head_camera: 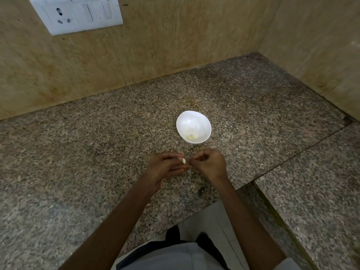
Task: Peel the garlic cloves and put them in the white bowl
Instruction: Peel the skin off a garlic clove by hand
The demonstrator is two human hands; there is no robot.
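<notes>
The left hand (165,166) pinches a pale garlic clove (183,160) between thumb and fingertips, just in front of the white bowl (202,121). The right hand (209,164) sits close beside it with curled fingers, tips at the clove; whether they grip its skin is too small to tell. Both hover over the speckled granite worktop (97,152). Inside the bowl lie peeled garlic pieces (191,137). Far behind and left of the bowl, a white switchboard (76,14) is set in the wall.

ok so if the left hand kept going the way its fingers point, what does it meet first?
The right hand: the left hand points across at it, garlic clove pinched at its fingertips, almost touching. Depth unclear from one view.
</notes>
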